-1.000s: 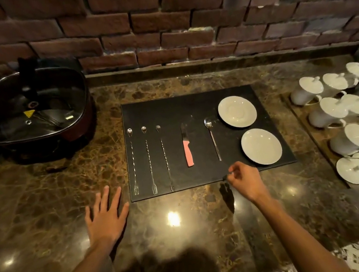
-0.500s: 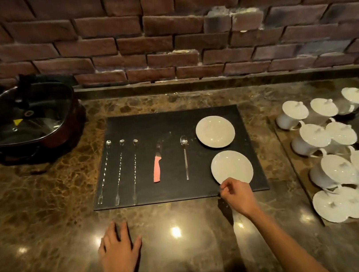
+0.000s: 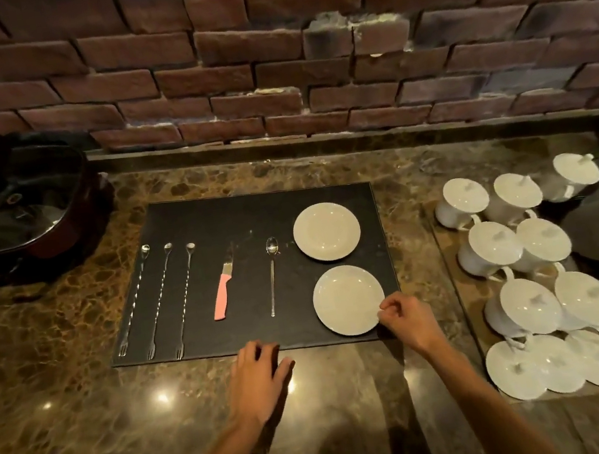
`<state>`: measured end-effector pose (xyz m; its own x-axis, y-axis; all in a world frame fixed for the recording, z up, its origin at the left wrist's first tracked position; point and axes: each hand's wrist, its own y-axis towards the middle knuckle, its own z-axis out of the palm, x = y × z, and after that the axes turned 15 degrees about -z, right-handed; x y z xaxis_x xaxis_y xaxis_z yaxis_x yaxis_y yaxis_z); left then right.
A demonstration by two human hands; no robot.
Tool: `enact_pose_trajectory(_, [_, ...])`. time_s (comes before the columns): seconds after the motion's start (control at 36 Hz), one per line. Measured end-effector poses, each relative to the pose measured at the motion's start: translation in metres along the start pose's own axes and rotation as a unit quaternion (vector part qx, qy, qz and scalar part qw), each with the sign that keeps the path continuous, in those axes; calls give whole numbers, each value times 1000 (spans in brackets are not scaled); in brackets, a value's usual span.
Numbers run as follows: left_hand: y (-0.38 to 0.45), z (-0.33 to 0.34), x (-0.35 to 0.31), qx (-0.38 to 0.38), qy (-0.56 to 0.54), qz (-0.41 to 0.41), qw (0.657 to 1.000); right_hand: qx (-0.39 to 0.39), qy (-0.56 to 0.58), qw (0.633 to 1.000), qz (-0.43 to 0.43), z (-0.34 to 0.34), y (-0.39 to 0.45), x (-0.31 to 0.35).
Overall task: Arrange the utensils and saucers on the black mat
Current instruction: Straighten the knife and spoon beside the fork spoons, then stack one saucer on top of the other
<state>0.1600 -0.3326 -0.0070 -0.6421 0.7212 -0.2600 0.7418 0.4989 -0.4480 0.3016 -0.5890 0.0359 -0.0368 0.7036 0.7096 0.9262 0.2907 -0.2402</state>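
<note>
A black mat (image 3: 249,211) lay on a brown marble counter (image 3: 69,436) below a brick wall (image 3: 264,57). Across the mat, from 9 o'clock to 3 o'clock, ran three long bar forks (image 3: 159,302) with twisted stems, tines toward the near edge, then a pink-handled knife (image 3: 223,289), then a long spoon (image 3: 273,273) with its bowl at 12 o'clock. All five lay apart from each other, roughly parallel. At the mat's 3 o'clock side sat two white saucers: the far saucer (image 3: 326,231) toward 1 o'clock and the near saucer (image 3: 348,300) toward 4 o'clock, close but not touching.

The right hand (image 3: 407,321) was at the mat's 5 o'clock corner, fingers curled together with thumb and forefinger pinched at the near saucer's rim; whether they truly gripped the rim, I could not tell. The left hand (image 3: 258,380) rested palm down on the counter at the mat's 6 o'clock edge, fingers bent and loosely together, their tips touching the mat's border and holding nothing.

Off the mat at 3 o'clock, a group of white lidded cups (image 3: 531,277) stood packed together on a tray. At 9 o'clock, a dark pot (image 3: 16,214) with a glass lid stood on the counter against the wall.
</note>
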Motion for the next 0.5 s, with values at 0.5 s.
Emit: enact_pose_trajectory(0.5, [89, -5, -97, 132, -226, -25, 965, 54, -31, 997, 48, 6, 78, -38])
